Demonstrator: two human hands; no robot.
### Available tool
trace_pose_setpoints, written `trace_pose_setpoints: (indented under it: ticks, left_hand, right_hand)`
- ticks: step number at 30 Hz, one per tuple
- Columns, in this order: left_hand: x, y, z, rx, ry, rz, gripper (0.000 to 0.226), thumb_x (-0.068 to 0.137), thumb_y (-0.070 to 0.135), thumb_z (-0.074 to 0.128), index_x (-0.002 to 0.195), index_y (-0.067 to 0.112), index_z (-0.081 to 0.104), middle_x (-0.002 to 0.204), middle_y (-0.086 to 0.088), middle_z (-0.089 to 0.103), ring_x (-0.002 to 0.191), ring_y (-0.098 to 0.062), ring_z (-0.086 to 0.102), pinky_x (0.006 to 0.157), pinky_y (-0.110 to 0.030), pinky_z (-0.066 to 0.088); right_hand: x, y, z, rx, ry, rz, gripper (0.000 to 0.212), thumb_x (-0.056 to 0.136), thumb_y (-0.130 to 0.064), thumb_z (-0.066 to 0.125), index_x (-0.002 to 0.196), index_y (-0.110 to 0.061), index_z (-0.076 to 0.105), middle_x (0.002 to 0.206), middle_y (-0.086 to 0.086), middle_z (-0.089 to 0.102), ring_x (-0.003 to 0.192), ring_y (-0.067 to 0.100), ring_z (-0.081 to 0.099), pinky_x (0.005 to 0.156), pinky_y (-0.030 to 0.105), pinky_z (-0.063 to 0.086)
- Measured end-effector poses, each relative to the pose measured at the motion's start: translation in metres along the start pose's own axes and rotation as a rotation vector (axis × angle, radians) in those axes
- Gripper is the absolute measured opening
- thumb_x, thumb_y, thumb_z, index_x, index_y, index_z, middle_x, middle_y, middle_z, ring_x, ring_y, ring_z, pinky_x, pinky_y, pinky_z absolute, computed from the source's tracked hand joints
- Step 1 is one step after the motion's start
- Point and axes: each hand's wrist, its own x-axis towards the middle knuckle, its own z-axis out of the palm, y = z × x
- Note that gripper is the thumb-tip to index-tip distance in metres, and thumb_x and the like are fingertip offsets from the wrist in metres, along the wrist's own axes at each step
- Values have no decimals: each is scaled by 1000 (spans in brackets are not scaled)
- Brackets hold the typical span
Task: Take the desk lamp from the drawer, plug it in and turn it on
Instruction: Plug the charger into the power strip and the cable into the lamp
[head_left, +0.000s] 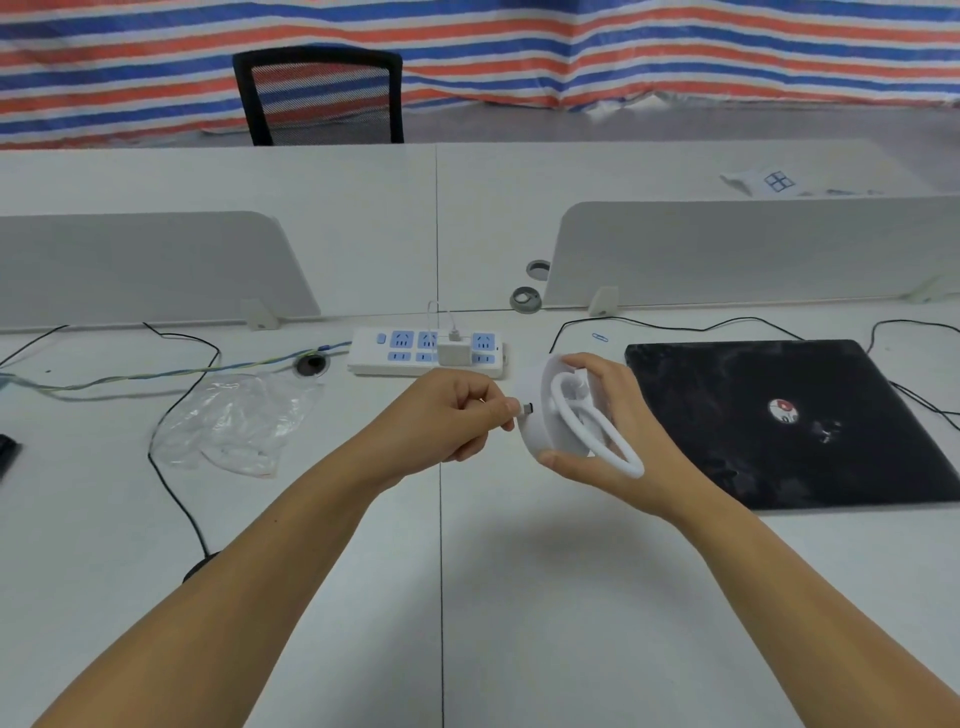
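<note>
My right hand (613, 431) grips a small white desk lamp (550, 415) above the desk, its round base tipped on edge and its looped neck folded against it. My left hand (452, 410) pinches a white cable plug (524, 409) whose metal tip sits right at the edge of the lamp's base. Behind the hands lies a white power strip (395, 353) with blue sockets. A white charger block (453, 351) is plugged into it, with a thin white cable looping up from the block. No drawer is in view.
A closed black laptop (789, 421) lies to the right. Crumpled clear plastic (234, 415) lies to the left, with black cables (176, 415) crossing the desk. Two grey divider panels (753, 254) stand behind, and a black chair (322, 93) beyond the far desk.
</note>
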Motion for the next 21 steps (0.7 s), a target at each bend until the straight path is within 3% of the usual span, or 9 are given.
trace_pose_setpoints:
  ticks: [4, 7, 11, 16, 21]
  left_hand:
    - [2, 2, -1, 35, 15, -27, 27, 91, 27, 58, 73, 9, 64, 42, -1, 41, 37, -8, 33, 41, -8, 33]
    - [3, 3, 2, 64, 26, -32, 28, 92, 25, 57, 73, 5, 63, 44, -4, 43, 33, -5, 33, 39, -6, 32]
    - [5, 0, 6, 111, 78, -19, 31, 93, 27, 55, 65, 14, 57, 42, 2, 47, 34, -4, 33, 39, -8, 31]
    - [8, -4, 15, 81, 192, 25, 29, 93, 26, 56, 74, 4, 58, 36, 10, 47, 32, -2, 38, 38, -3, 29]
    - [10, -9, 19, 120, 199, 17, 30, 93, 28, 56, 79, 1, 60, 33, 14, 48, 36, -2, 39, 42, -9, 35]
  right_hand:
    - [2, -3, -1, -103, 35, -22, 87, 62, -42, 83, 126, -44, 23, 135, -12, 29, 118, 5, 37, 99, 20, 40]
    - [1, -10, -5, -208, 54, -13, 90, 64, -41, 84, 134, -34, 28, 140, -4, 28, 124, 15, 34, 102, 30, 41]
    - [1, -19, -8, -358, 79, -4, 91, 65, -42, 83, 138, -28, 30, 141, -1, 26, 128, 18, 29, 102, 31, 39]
    - [2, -25, -8, -392, 124, 17, 89, 67, -40, 82, 139, -26, 32, 143, 3, 25, 130, 23, 26, 105, 36, 38]
    - [2, -23, -5, -428, 144, 13, 90, 65, -41, 82, 138, -27, 32, 143, 4, 25, 130, 24, 26, 105, 36, 38]
